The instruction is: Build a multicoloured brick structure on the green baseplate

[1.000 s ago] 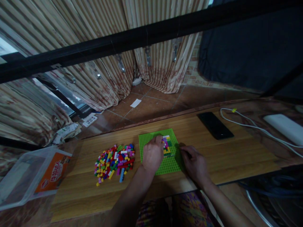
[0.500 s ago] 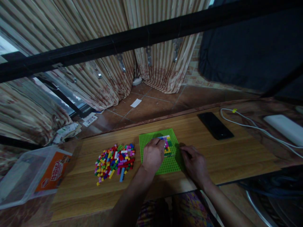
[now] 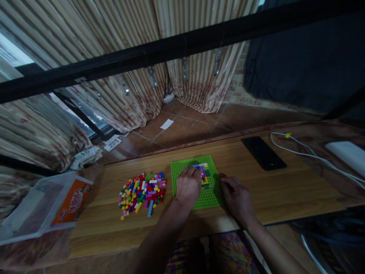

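A green studded baseplate lies on the wooden table, carrying a small patch of multicoloured bricks. My left hand is over the plate, its fingers pinched together at the left side of that patch. Whatever is between those fingertips is hidden. At the plate's right edge, my right hand is closed, with thumb and forefinger against the rim. To the left of the plate is a heap of loose toy bricks in many colours, including a long blue one.
A black phone lies on the table to the right, near a white cable and a white power bank. At the far left stands a clear plastic box with an orange label. A dark metal rail crosses above.
The whole view has shifted slightly, so things sit a little further right. Both hands keep nearly the same places at the plate, the left still pinching at the brick patch.
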Demonstrator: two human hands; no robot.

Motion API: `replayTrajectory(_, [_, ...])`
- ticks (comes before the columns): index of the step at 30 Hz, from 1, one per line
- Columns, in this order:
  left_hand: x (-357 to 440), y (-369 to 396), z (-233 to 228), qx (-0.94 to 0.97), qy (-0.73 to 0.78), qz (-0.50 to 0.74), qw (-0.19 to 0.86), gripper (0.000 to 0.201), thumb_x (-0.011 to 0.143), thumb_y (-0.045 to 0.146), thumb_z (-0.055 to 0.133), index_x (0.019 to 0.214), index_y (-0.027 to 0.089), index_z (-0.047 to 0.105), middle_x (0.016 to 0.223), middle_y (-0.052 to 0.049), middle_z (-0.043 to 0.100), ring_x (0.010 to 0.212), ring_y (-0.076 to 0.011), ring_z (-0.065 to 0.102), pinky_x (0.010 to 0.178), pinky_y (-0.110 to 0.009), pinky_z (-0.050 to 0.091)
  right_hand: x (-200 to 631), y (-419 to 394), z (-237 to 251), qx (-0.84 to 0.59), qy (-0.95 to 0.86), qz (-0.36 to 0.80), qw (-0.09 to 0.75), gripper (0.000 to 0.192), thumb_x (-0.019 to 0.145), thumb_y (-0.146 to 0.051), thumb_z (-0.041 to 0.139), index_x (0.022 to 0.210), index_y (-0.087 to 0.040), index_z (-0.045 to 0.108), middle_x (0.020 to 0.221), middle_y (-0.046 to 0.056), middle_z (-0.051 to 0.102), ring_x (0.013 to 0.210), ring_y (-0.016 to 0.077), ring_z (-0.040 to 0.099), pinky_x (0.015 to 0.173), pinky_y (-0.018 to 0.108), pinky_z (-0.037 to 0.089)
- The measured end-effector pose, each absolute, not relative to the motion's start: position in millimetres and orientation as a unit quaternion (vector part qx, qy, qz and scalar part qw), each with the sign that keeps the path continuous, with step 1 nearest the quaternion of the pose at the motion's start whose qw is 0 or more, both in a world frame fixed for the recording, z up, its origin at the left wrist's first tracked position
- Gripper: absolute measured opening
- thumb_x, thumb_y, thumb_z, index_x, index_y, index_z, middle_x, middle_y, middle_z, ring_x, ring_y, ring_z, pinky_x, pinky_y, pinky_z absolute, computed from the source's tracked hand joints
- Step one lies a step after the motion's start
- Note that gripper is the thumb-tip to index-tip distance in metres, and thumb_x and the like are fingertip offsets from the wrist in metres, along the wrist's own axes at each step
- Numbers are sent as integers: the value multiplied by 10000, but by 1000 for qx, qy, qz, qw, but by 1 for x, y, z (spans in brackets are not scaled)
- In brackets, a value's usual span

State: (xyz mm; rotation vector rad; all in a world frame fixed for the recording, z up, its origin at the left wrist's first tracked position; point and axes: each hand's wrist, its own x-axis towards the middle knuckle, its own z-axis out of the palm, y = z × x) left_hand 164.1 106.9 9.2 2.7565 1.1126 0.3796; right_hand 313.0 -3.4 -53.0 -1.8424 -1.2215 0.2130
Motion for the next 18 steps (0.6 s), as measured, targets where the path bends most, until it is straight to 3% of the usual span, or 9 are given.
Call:
replayTrajectory(6, [157, 103, 15, 921, 360, 123, 84, 239, 895, 132, 464, 1042, 207, 637, 1008, -65, 669, 955, -190, 602, 855, -325, 494, 313, -4, -54, -746, -496, 70, 439, 291, 909, -367, 449, 950, -208, 689, 1002, 90, 709, 872, 218, 682, 760, 335, 538])
replayTrajectory(10, [132, 91, 16, 884, 391, 221, 130, 326, 918, 147, 437, 1191, 242, 587, 1077, -48, 683, 985, -169, 617, 887, -317, 501, 315, -5, -57, -744, -501, 66, 438, 298, 910, -385, 451, 959, -208, 686, 1011, 92, 710, 885, 222, 683, 764, 335, 536])
replayTrajectory(18, [13, 70, 4, 710, 586, 357, 160, 217, 898, 271, 491, 1002, 205, 670, 955, -62, 719, 904, -176, 666, 827, -293, 513, 319, -9, -61, -757, -505, 53, 412, 366, 897, -478, 449, 960, -204, 684, 1027, 105, 705, 871, 252, 676, 726, 354, 516])
